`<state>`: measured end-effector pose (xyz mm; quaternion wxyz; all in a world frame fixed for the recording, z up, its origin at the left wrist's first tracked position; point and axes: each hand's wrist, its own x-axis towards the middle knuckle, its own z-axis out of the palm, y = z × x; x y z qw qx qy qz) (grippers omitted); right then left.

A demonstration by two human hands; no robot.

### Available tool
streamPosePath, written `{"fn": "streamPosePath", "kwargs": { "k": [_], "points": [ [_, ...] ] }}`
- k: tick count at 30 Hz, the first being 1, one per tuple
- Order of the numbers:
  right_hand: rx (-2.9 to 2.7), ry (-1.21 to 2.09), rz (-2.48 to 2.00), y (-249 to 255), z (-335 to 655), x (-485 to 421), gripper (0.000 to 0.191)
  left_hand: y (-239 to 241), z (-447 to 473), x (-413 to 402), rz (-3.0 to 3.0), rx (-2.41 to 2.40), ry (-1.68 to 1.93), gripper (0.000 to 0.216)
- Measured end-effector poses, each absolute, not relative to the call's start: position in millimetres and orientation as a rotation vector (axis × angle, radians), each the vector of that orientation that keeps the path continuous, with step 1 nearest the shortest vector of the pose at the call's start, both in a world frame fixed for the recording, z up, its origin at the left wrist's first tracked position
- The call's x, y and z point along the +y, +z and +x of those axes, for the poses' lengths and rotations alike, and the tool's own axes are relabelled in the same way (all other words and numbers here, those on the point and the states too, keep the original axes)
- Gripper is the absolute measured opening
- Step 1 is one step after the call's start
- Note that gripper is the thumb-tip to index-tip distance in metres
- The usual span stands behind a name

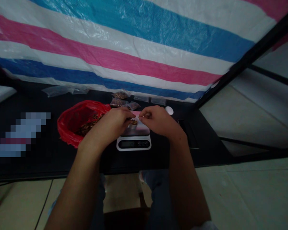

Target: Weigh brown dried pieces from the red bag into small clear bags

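Observation:
A white kitchen scale [133,143] with a dark display sits on the black table in front of me. On its weighing plate stands a small light cup [133,126] with brown bits heaped in it. My left hand [117,120] is at the cup's left side, thumb and fingers curled close to its rim; what they hold, if anything, is hidden. On the other side, my right hand [157,119] has thumb and fingertips pinched together above the plate, on something too small to make out. Left of the scale, a red plastic bag [70,119] lies open with dark brown pieces inside.
Small clear bags of brown pieces [120,95] lie behind the scale, with flat clear bags [158,101] beside them. A white round object [169,110] and a dark flat phone-like object [188,132] are at right. A striped tarp [134,60] hangs behind the table.

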<state>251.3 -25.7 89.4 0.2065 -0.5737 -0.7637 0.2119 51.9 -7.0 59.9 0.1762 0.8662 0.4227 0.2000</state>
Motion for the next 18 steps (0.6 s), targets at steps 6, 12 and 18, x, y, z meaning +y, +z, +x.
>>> {"fn": "streamPosePath", "kwargs": {
  "k": [6,12,18],
  "points": [
    [-2.169,0.684,-1.544,85.1,247.2,-23.3,0.018,58.7,45.7,-3.8,2.397,1.166,0.646,0.03],
    [-2.127,0.569,-1.544,86.1,254.3,-20.6,0.027,64.8,53.6,-9.4,2.309,1.182,0.635,0.034],
    [-2.064,0.597,-1.569,86.1,257.1,-19.9,0.023,69.0,57.1,-13.3,2.272,1.151,0.639,0.034]
  ]
}}
